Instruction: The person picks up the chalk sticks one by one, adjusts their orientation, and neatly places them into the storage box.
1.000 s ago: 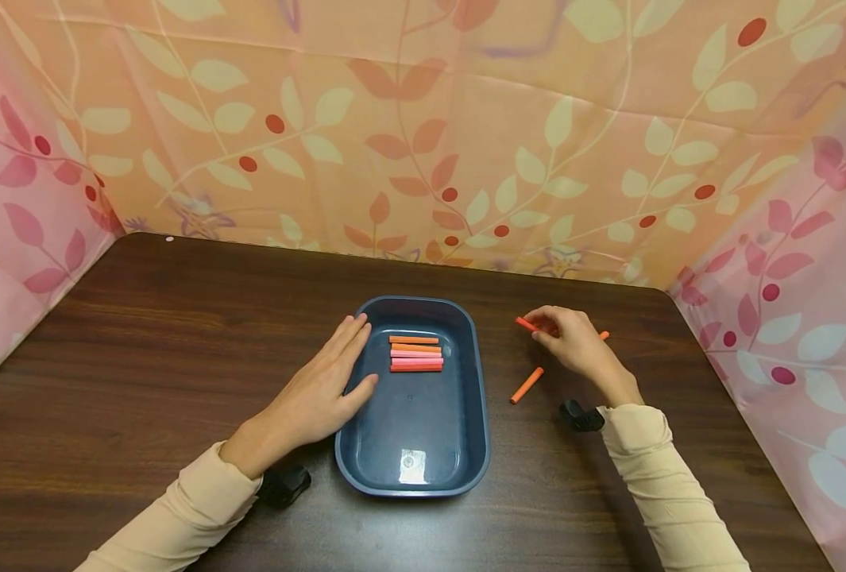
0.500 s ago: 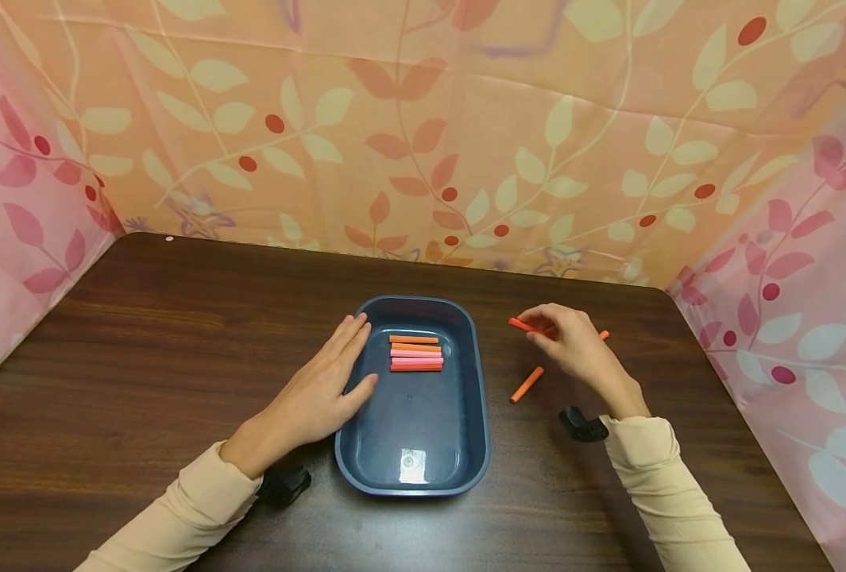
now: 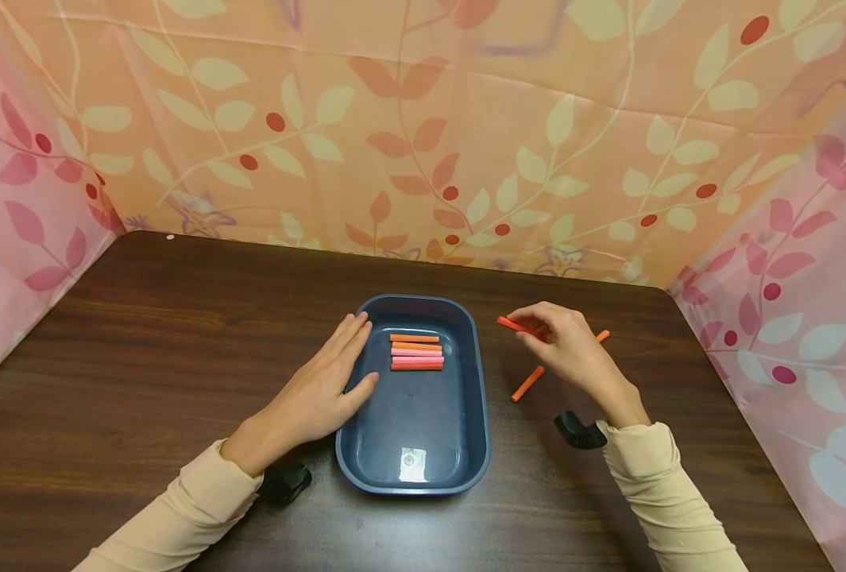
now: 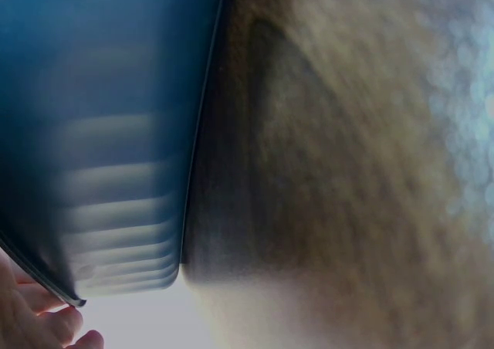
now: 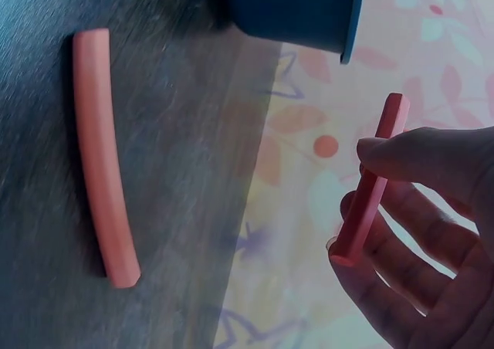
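A blue plastic tray stands mid-table; orange, pink and red sticks lie side by side in it. My left hand rests along its left rim, fingers straight; in the left wrist view, fingertips touch the rim's end. To the right of the tray, my right hand pinches a red six-sided stick between thumb and fingers, raised off the table. Below that hand an orange stick lies on the table. Another orange stick, partly hidden by the hand, lies beyond it.
The dark wooden table ends at a flowered cloth at the back and sides. Black wrist cameras hang under both wrists. A small white spot marks the far left table edge.
My right hand has moved slightly left toward the tray, carrying the red stick, and more of the far orange stick shows. The left hand and tray have stayed in place.
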Demonstrator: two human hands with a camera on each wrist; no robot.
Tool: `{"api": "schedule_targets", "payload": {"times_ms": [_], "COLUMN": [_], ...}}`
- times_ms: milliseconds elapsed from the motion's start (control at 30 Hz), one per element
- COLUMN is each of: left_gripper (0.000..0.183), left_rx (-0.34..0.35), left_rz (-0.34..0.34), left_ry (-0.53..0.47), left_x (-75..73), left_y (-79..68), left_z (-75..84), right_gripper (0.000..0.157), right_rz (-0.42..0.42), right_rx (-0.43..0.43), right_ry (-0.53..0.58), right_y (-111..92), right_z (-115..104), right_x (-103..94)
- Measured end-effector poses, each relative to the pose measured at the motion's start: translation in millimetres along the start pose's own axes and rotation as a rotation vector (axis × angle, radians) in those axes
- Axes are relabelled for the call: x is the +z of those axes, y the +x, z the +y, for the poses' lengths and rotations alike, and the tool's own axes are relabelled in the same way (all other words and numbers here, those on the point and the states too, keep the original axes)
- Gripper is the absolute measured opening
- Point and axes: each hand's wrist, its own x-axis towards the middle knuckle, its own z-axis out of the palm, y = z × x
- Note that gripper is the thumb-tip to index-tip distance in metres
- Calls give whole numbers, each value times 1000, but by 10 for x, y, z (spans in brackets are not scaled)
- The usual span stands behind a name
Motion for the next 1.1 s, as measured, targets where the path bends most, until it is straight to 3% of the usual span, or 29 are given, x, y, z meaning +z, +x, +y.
{"api": "schedule_targets", "payload": {"times_ms": [767, 1100], "left_gripper": [75, 75], "left_rx": [12, 9], "left_rz": [5, 6], "left_ry": [10, 9], "left_x": [9, 6], "left_y": [7, -2], "left_z": [-10, -3], "right_gripper": [28, 30], "right_rz": [18, -22], "right_rx": [-200, -248], "right_ry": [22, 21], "right_y": [81, 159], "right_z": [-366, -502], "right_x": [102, 177]}}
